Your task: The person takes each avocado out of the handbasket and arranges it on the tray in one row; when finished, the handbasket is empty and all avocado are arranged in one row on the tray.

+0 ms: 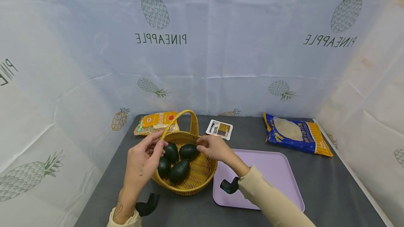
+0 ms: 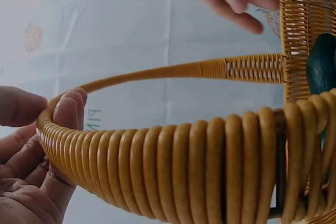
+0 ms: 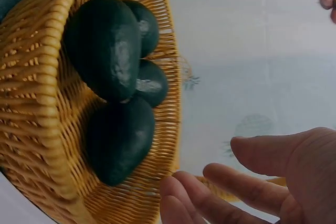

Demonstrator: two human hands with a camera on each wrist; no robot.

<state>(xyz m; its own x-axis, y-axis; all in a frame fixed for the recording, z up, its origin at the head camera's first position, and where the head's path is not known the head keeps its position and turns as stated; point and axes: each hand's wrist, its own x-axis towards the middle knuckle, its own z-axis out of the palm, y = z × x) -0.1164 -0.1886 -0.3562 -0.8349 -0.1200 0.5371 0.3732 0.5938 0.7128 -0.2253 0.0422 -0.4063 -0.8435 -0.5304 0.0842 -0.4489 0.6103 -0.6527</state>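
Observation:
A yellow wicker basket [image 1: 189, 191] stands on the dark table with several dark green avocados [image 1: 180, 171] inside, mostly toward its left half. My left hand [image 1: 142, 160] pinches the left part of the basket's arched handle [image 2: 131, 153] between thumb and fingers, as the left wrist view shows up close. Over the basket's right rim hovers my right hand [image 1: 216, 148], near the rightmost avocado [image 1: 189, 151]. In the right wrist view its fingers [image 3: 252, 187] are slightly bent, with nothing between them and the thumb, apart from the avocados.
A lilac tray [image 1: 262, 178] lies right of the basket, under my right forearm. Behind the basket are an orange food packet [image 1: 157, 122] and a small white-edged pack [image 1: 220, 129]. A blue and yellow bag [image 1: 293, 134] lies at the back right. Pineapple-print cloth [image 1: 236, 55] surrounds the table.

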